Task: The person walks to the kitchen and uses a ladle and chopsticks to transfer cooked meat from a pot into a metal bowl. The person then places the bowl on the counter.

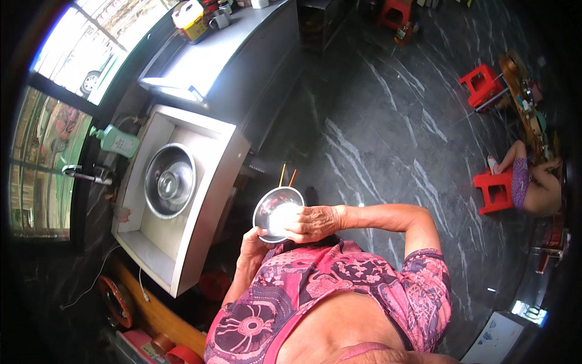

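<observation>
A shiny metal bowl point(273, 207) is held in front of my chest. My left hand point(255, 241) grips its near left rim, the thumb lying over the edge. Over the right side of the bowl is my right hand point(313, 223), its fingers curled inside or across the opening; glare hides whether they hold anything. Two thin sticks, apparently chopsticks point(283, 175), stick out past the bowl's far rim; their lower ends are hidden. To the left, a larger metal basin point(170, 182) with a smaller round item in it sits inside a pale rectangular sink point(204, 255).
Beside the sink are a faucet point(88, 176) and a green bottle point(119, 140). A counter point(241, 36) beyond holds a yellow container point(191, 22) and a metal mug point(220, 19). At right, a person point(541, 186) sits on a red stool point(493, 193) near a cluttered wooden table point(520, 98).
</observation>
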Demonstrator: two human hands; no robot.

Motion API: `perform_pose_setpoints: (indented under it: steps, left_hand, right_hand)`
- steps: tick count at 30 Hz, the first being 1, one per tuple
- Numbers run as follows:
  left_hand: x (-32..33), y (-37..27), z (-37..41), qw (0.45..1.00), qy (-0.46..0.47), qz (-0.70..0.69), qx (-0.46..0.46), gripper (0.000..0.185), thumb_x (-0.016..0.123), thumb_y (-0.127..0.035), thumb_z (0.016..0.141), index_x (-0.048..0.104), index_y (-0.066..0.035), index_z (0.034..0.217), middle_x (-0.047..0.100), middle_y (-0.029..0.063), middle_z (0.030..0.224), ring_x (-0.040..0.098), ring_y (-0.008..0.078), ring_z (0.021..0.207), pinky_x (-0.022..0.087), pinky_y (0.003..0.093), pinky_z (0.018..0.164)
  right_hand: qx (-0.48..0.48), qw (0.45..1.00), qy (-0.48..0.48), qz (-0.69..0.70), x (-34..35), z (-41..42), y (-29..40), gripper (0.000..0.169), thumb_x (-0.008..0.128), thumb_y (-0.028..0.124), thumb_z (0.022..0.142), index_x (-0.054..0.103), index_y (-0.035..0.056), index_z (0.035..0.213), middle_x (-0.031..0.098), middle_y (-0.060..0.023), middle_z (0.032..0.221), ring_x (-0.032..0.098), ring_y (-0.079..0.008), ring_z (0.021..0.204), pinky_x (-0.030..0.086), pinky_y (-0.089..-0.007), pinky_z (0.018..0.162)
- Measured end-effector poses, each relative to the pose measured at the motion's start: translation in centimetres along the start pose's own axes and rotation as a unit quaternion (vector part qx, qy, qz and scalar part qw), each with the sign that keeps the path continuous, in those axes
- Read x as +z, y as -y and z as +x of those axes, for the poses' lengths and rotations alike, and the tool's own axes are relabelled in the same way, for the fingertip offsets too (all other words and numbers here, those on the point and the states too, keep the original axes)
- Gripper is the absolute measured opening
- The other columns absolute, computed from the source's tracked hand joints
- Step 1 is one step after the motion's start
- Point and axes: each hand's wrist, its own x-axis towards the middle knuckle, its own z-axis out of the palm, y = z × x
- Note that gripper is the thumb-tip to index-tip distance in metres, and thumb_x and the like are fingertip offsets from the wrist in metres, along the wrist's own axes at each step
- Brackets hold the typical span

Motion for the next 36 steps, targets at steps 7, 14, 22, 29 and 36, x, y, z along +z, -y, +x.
perform_pose_setpoints:
  steps: [7,14,22,29,36]
  left_hand:
    - [10.3,-7.6,18.6,0.991,0.007,0.127,0.051,0.052,0.061,-0.009,0.061,0.054,0.003,0.111,0.06,0.0113,0.099,0.059,0.0232,0.09,0.049,0.0354,0.082]
    - [21.8,-16.9,36.0,0.963,0.102,0.25,-0.019,0.043,0.059,-0.015,0.066,0.057,0.003,0.104,0.062,0.0089,0.092,0.059,0.0197,0.081,0.05,0.033,0.074]
    - [32.6,-25.2,53.2,0.956,0.101,0.275,-0.019,0.044,0.061,-0.02,0.065,0.059,0.003,0.102,0.064,0.0105,0.09,0.063,0.02,0.076,0.054,0.0326,0.069]
    - [43.8,-30.0,64.9,0.983,0.031,0.145,0.105,0.046,0.061,-0.015,0.067,0.057,0.004,0.108,0.062,0.0101,0.099,0.058,0.0195,0.09,0.045,0.0327,0.086]
    - [48.1,-37.2,73.7,0.978,0.004,0.073,0.197,0.057,0.063,-0.019,0.067,0.051,0.004,0.118,0.059,0.0124,0.107,0.056,0.0225,0.097,0.044,0.0359,0.089]
  right_hand:
    - [0.287,0.941,0.024,0.179,-9.9,-7.7,-22.7,0.041,0.048,0.039,0.088,0.055,0.0012,0.104,0.054,-0.0174,0.109,0.053,-0.0327,0.099,0.039,-0.0422,0.086]
    - [0.389,0.812,0.171,0.399,-14.9,-16.8,-42.8,0.038,0.044,0.033,0.092,0.06,0.001,0.104,0.061,-0.0134,0.097,0.058,-0.028,0.093,0.045,-0.0361,0.08]
    - [0.481,0.441,0.239,0.719,-18.2,-27.2,-63.5,0.058,0.034,0.049,0.095,0.055,-0.0012,0.115,0.058,-0.0045,0.109,0.052,-0.0117,0.098,0.043,-0.0267,0.088]
    - [0.474,0.407,0.201,0.754,-19.9,-35.8,-79.8,0.055,0.037,0.057,0.091,0.058,0.0081,0.106,0.056,0.0028,0.078,0.048,-0.0063,0.063,0.039,-0.0222,0.054]
    - [0.429,0.541,0.38,0.615,-23.4,-38.7,-97.3,0.027,0.052,0.02,0.089,0.061,0.0025,0.108,0.052,0.0022,0.072,0.043,-0.006,0.061,0.039,-0.0236,0.053]
